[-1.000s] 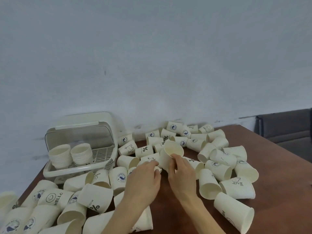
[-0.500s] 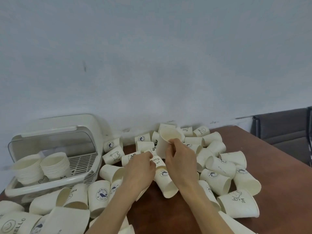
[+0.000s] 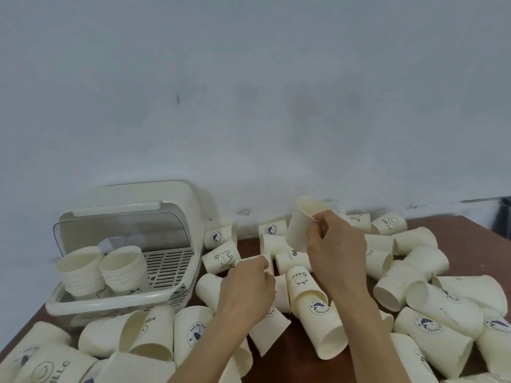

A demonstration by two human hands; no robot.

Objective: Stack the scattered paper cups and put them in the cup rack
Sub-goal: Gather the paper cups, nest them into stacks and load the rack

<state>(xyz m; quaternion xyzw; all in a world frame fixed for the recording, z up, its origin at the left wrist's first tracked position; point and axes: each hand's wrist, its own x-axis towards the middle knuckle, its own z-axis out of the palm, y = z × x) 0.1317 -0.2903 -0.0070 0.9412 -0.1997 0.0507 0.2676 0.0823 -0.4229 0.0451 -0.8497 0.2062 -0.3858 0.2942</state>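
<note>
Two stacks (image 3: 102, 275) in rack (image 3: 177, 269), right hand (image 3: 336, 255) grip clamped on cup (image 3: 301, 228), left hand (image 3: 246, 291) pinching another cup (image 3: 258, 260).

Surface (image 3: 470, 244): reddish-brown wood grain, bare patch showing at 3 o'clock, narrower strips at centre and at 8 o'clock. Wall (image 3: 249, 92): pale grey-blue, fills the upper half from 9 through 12 to 3 o'clock; small dark vertical mark (image 3: 177, 96) at 11 o'clock, scuffing along its base. Dark object (image 3: 506, 214) at far 3 o'clock edge, cut off, kind unclear.
</note>
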